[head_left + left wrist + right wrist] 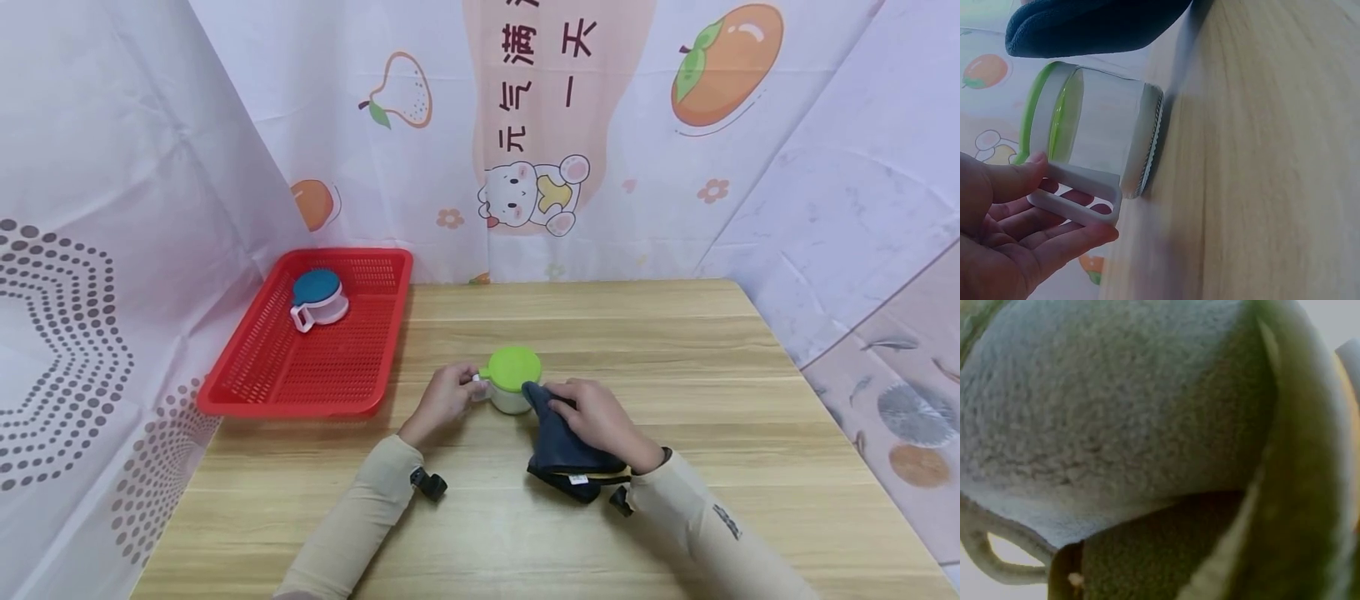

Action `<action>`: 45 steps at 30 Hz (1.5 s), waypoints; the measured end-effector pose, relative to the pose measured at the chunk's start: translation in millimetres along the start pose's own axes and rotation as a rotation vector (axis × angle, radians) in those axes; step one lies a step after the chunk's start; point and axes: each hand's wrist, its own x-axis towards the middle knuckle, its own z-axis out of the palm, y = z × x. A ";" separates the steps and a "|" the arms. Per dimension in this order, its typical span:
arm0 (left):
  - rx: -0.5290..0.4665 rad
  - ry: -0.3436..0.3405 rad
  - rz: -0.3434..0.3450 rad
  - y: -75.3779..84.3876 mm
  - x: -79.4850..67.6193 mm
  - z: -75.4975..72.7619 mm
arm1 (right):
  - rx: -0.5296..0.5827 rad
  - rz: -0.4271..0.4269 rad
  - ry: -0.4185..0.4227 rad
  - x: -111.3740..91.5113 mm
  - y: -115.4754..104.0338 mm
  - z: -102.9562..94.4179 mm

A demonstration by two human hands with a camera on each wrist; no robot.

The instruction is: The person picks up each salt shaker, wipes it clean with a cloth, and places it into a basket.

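A clear jar with a bright green lid and a white handle stands upright on the table. My left hand pinches that handle between thumb and fingers. From the right, my right hand grips a dark blue fleecy cloth, whose tip touches or overlaps the jar's right side. A small white tag and a yellow strip show at the cloth's near edge. Close-up cloth folds fill the right wrist view and hide the right fingers; a hanging loop shows at lower left.
A red plastic basket sits at the table's back left. In it lies another clear jar with a blue lid and a white handle. The wooden table meets a printed curtain at its back edge.
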 end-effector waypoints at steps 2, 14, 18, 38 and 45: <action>0.001 0.007 -0.003 -0.4 -0.2 -0.8 | -0.024 -0.039 0.014 0.4 0.6 -1.1; -0.014 0.040 -0.054 2.3 -3.0 -7.9 | -0.160 -0.158 0.074 1.5 8.1 -14.9; 0.012 0.062 -0.047 7.2 -5.6 -12.6 | -0.183 -0.170 0.078 1.9 13.9 -20.3; -0.023 0.103 -0.080 28.7 -4.3 -45.2 | -0.230 -0.108 0.081 0.3 34.8 -46.7; -0.042 0.111 -0.090 35.4 -4.5 -62.1 | -0.270 -0.125 0.090 -0.5 41.6 -52.7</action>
